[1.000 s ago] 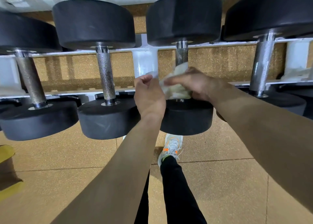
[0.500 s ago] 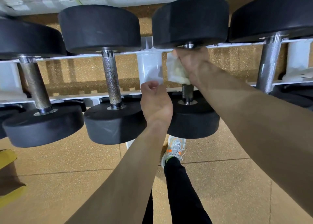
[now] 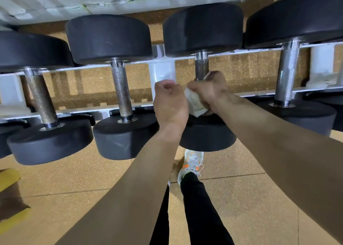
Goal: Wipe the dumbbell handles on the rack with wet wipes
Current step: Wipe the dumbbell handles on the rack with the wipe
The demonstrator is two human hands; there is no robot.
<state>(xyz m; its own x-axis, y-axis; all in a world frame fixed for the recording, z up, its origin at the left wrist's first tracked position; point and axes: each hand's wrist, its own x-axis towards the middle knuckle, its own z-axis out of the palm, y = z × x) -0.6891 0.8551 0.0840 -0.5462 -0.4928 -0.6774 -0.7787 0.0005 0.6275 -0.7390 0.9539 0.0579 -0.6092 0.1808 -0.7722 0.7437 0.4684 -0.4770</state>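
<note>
Dumbbell handles [image 3: 121, 92] (4), white rack [image 3: 161, 72], tan floor [image 3: 74, 179]

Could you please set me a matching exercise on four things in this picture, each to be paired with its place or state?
Things:
1. wet wipe
2. right hand
3. left hand
4. shoe

Places or states:
A. stands on the tan floor
B. curled into a fist beside the wipe
C. white and crumpled, under the gripping hand
D. grips a dumbbell handle through the wipe

Pairs: 1-C, 2-D, 3-B, 4-A.
</note>
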